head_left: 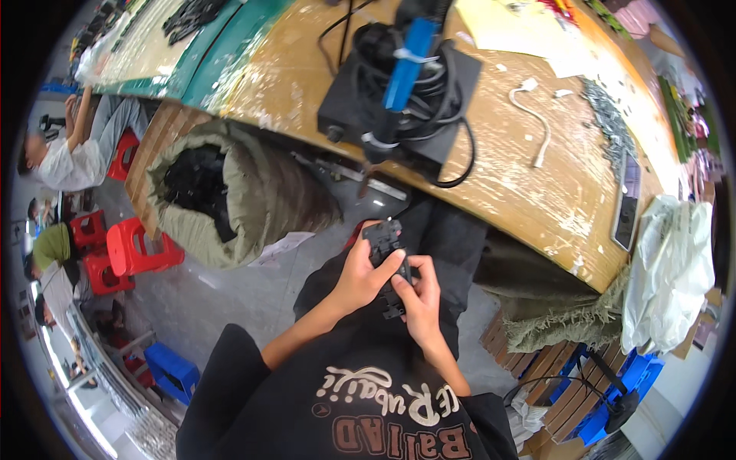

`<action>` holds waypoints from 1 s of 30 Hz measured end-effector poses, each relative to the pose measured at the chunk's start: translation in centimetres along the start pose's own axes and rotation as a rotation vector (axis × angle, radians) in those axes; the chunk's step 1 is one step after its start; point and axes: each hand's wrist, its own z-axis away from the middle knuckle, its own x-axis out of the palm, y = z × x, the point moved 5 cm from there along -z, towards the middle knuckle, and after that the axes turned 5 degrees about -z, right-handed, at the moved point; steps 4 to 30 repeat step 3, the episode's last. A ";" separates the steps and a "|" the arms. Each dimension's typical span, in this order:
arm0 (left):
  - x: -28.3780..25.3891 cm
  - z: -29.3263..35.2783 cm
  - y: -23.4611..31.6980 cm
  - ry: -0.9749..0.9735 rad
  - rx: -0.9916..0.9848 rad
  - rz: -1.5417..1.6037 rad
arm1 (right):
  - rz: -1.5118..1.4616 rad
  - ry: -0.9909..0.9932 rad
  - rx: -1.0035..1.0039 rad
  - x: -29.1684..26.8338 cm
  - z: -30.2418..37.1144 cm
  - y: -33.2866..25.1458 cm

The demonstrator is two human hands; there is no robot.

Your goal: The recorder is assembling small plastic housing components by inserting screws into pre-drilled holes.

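Over my lap, both my hands hold a dark, knobbly black plastic part (pixel 382 234); its exact kind I cannot make out. My left hand (pixel 359 270) is closed round its upper half, the thumb lying across its front. Lower down, my right hand (pixel 421 300) grips its other side, with the thumb pressed onto it. One end of the part sticks out above my left fingers, and the other end shows below, between the hands. Fingers cover much of its middle.
Ahead stands a wooden workbench (pixel 299 77) with a black box (pixel 345 107), coiled black cables, a blue-handled tool (pixel 409 65), a white cable (pixel 543 126) and a phone (pixel 627 201). An olive sack (pixel 261 180) of black pieces stands left. Red stools (pixel 126 247) and seated people are farther left.
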 end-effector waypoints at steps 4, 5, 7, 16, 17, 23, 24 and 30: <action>0.6 0.5 -0.6 -0.295 -0.468 0.034 | -0.047 0.095 -0.073 -2.6 0.4 0.8; 0.6 0.5 -0.6 -0.295 -0.468 0.034 | -0.047 0.095 -0.073 -2.6 0.4 0.8; 0.6 0.5 -0.6 -0.295 -0.468 0.034 | -0.047 0.095 -0.073 -2.6 0.4 0.8; 0.6 0.5 -0.6 -0.295 -0.468 0.034 | -0.047 0.095 -0.073 -2.6 0.4 0.8; 0.6 0.5 -0.6 -0.295 -0.468 0.034 | -0.047 0.095 -0.073 -2.6 0.4 0.8; 0.6 0.5 -0.6 -0.295 -0.468 0.034 | -0.047 0.095 -0.073 -2.6 0.4 0.8; 0.6 0.5 -0.6 -0.295 -0.468 0.034 | -0.047 0.095 -0.073 -2.6 0.4 0.8; 0.6 0.5 -0.6 -0.295 -0.468 0.034 | -0.047 0.095 -0.073 -2.6 0.4 0.8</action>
